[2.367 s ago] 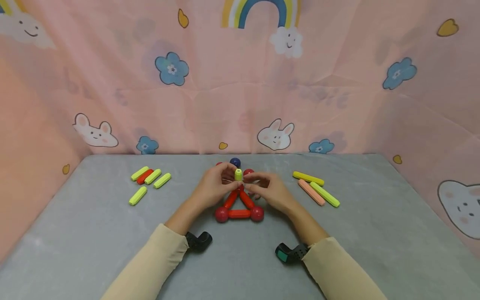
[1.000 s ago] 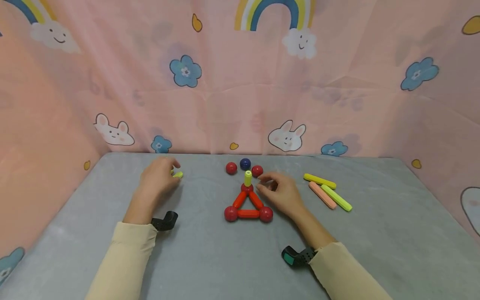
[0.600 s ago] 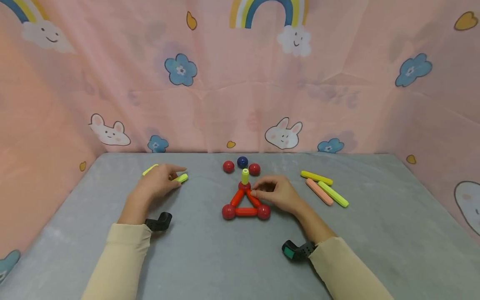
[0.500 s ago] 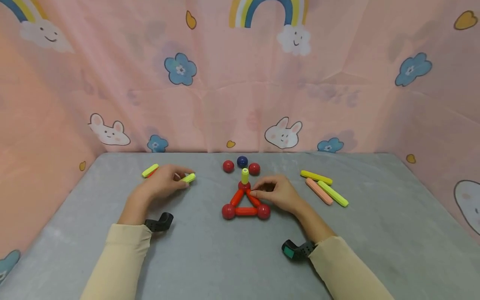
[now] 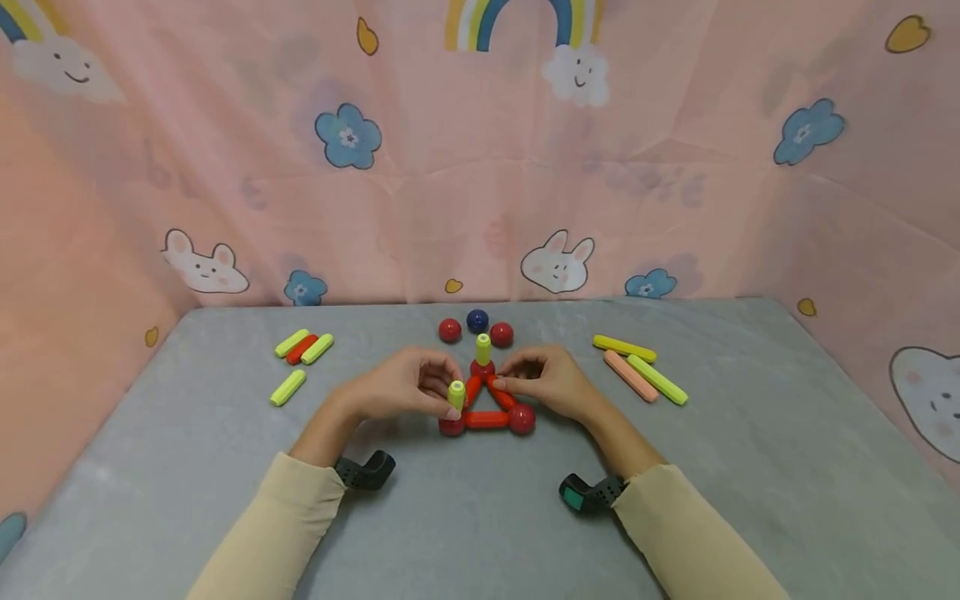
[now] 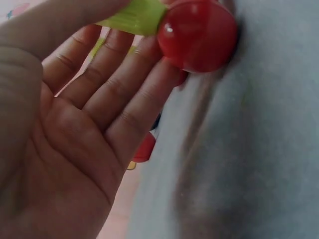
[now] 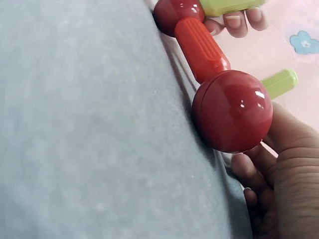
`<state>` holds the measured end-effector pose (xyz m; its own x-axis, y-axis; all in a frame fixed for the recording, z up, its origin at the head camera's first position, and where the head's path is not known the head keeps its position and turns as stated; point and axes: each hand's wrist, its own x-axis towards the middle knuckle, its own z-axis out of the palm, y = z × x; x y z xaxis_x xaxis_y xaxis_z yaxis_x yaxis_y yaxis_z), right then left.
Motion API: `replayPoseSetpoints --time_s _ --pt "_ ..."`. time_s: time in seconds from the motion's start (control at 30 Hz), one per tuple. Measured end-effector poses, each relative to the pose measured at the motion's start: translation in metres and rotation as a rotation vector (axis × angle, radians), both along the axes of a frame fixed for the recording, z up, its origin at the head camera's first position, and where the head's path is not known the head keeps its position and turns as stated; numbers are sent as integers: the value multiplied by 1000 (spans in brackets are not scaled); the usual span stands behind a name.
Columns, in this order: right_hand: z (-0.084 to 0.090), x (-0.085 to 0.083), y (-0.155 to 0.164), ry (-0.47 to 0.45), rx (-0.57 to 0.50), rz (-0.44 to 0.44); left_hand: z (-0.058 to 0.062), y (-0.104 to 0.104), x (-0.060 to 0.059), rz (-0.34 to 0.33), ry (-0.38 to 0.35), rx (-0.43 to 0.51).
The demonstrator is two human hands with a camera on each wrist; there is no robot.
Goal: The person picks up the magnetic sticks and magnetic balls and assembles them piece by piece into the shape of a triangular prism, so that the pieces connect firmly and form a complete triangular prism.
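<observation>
Lime-green, the short stick (image 5: 456,394) stood pinched upright in our left hand (image 5: 401,392), its foot on the near-left red ball (image 5: 451,427) of the flat triangle (image 5: 486,419). Our right hand (image 5: 546,385) pinched the right red bar (image 5: 501,392). We judged it best to keep the stick plumb while pinning the frame to the grey counter (image 5: 480,517).
</observation>
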<state>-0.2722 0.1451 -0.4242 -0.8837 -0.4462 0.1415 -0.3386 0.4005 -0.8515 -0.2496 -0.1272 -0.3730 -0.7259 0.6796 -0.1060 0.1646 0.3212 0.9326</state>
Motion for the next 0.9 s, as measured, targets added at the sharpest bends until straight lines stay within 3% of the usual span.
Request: replayPoseSetpoints --time_s 0.13,0.27,0.33,0.4,0.5,0.6,0.7,0.8,0.9 --pt "4 -4 -3 33 48 -68 -1 -1 0 15 17 -20" --pt "14 -9 -6 140 155 -278 -1 0 0 13 41 -71" --pt "22 -14 -8 185 246 -343 -1 1 1 9 44 -89" --pt "29 -22 -12 189 325 -327 -1 2 1 4 40 -91" --pt "33 -35 -18 166 443 -207 -2 2 2 -5 39 -87" --pt "32 -42 -20 129 486 -104 -5 1 3 -8 32 -77" --pt "27 -43 -19 57 439 -114 -8 1 3 -3 30 -61" --pt "30 -38 -16 -36 269 -215 -8 1 2 2 30 -57" --pt "46 -26 -14 -22 82 -306 -6 2 1 -4 41 -68"
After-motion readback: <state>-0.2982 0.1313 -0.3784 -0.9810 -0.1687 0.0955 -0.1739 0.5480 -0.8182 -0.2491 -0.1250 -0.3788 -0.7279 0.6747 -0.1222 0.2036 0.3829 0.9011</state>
